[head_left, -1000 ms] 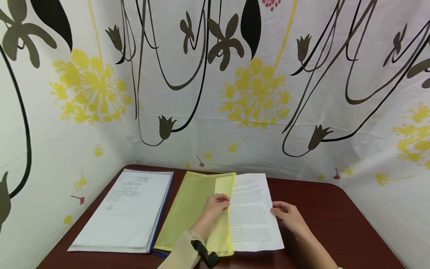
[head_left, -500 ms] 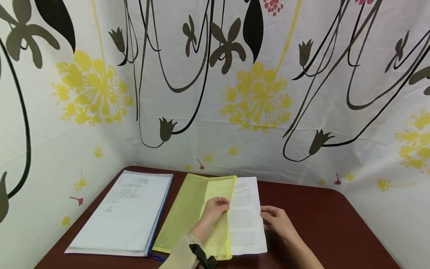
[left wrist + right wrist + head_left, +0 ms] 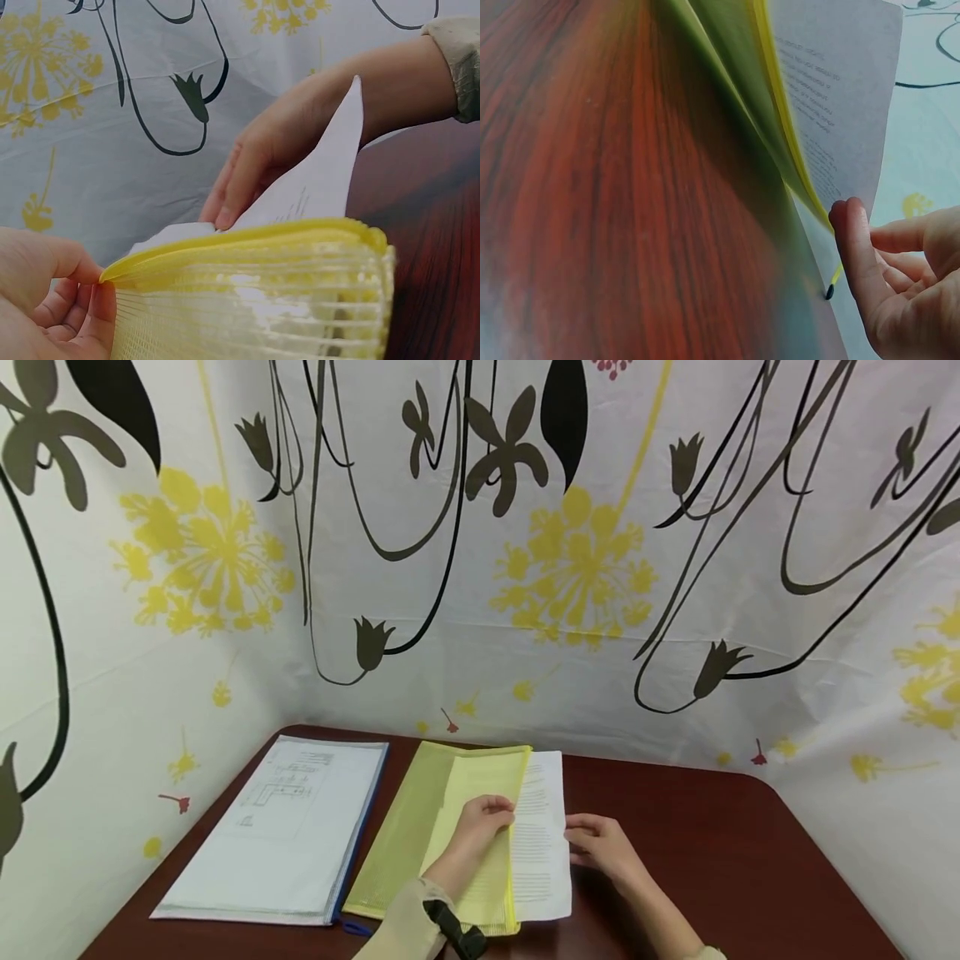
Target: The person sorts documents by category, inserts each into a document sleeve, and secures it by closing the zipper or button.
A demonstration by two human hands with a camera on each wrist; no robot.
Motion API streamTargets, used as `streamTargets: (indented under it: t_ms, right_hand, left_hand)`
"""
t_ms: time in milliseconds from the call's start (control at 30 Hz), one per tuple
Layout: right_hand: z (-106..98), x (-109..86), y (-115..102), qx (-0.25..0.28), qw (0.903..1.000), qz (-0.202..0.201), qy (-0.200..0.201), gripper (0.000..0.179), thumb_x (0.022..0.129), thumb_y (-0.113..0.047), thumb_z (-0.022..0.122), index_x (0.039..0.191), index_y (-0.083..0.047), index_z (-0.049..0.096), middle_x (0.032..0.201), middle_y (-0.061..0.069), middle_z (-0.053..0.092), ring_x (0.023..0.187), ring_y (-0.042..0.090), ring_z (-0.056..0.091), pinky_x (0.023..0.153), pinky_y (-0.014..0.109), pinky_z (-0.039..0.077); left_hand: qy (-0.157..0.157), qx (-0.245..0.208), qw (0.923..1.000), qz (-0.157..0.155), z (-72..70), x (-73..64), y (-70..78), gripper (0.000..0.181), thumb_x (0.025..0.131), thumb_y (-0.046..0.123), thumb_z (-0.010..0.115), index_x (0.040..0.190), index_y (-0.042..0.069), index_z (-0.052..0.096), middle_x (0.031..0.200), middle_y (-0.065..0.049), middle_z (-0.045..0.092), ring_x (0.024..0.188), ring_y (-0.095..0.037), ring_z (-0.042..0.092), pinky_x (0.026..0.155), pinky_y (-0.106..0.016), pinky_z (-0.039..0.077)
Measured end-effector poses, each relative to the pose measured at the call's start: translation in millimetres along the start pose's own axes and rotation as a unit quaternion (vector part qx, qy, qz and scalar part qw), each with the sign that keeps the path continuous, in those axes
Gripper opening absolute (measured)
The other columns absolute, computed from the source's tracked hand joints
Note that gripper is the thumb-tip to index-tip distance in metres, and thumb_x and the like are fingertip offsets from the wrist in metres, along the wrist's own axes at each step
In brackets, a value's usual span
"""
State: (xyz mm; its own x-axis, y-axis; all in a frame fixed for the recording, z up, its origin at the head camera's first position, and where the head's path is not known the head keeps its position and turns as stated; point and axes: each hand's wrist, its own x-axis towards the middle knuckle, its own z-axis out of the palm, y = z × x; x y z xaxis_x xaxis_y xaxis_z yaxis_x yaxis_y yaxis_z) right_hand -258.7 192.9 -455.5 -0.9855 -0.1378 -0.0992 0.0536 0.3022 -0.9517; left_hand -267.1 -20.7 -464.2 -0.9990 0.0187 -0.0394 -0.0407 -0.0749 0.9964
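Observation:
A yellow mesh zip folder lies in the middle of the table, its right side raised along the bright zipper edge. My left hand pinches that edge between thumb and fingers; the left wrist view shows the hand at the zipper's end. Printed paper sits partly inside the folder, and its right strip sticks out. At the paper's outer edge, my right hand pinches it with thumb and fingers. The right wrist view has this hand beside the printed sheet.
Left of the yellow folder lies a clear folder with a blue edge, a drawing sheet visible in it. The dark red table extends to the right. Patterned fabric hangs behind and along the sides.
My right hand has moved left, sliding the paper deeper into the yellow folder, so a narrower strip shows. The left hand has stayed at the folder's edge.

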Motion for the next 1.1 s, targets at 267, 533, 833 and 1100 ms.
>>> streamTargets:
  t_ms: [267, 533, 833, 1100]
  right_hand:
    - [13.9, 3.2, -2.3, -0.009, 0.9999, -0.001, -0.008, 0.032, 0.096, -0.005, 0.060, 0.122, 0.012, 0.062, 0.104, 0.020, 0.073, 0.080, 0.017, 0.070, 0.070, 0.033, 0.062]
    - [19.5, 5.2, -6.4, 0.002, 0.9998, -0.009, -0.016, 0.033, 0.096, -0.005, 0.060, 0.123, 0.013, 0.061, 0.106, 0.021, 0.072, 0.081, 0.017, 0.071, 0.071, 0.033, 0.062]
    - [27.4, 7.4, -9.5, 0.000, 0.9997, -0.022, -0.012, 0.031, 0.094, -0.005, 0.063, 0.120, 0.013, 0.064, 0.107, 0.020, 0.071, 0.078, 0.015, 0.069, 0.068, 0.029, 0.061]
    - [32.3, 10.4, -14.3, -0.035, 0.9977, -0.052, 0.024, 0.026, 0.089, 0.001, 0.067, 0.114, 0.009, 0.067, 0.091, 0.014, 0.071, 0.074, 0.015, 0.069, 0.065, 0.031, 0.062]
  left_hand:
    - [0.004, -0.002, 1.0000, 0.000, 0.1, -5.3, -3.0, 0.025, 0.087, -0.002, 0.064, 0.110, -0.010, 0.062, 0.110, -0.023, 0.069, 0.086, -0.008, 0.061, 0.076, -0.023, 0.054]
    - [-0.005, -0.018, 0.9998, 0.006, 1.9, -9.0, 4.6, 0.027, 0.087, -0.001, 0.064, 0.112, -0.011, 0.062, 0.111, -0.024, 0.069, 0.088, -0.008, 0.062, 0.078, -0.023, 0.055]
    - [-0.013, -0.024, 0.9995, 0.014, 6.1, -6.1, 8.2, 0.026, 0.087, -0.001, 0.063, 0.110, -0.013, 0.061, 0.111, -0.027, 0.069, 0.084, -0.009, 0.061, 0.076, -0.022, 0.053]
    - [-0.016, -0.025, 0.9995, 0.010, 8.8, -6.9, 8.4, 0.026, 0.087, -0.001, 0.064, 0.111, -0.010, 0.062, 0.109, -0.021, 0.070, 0.088, -0.007, 0.061, 0.081, -0.025, 0.055]
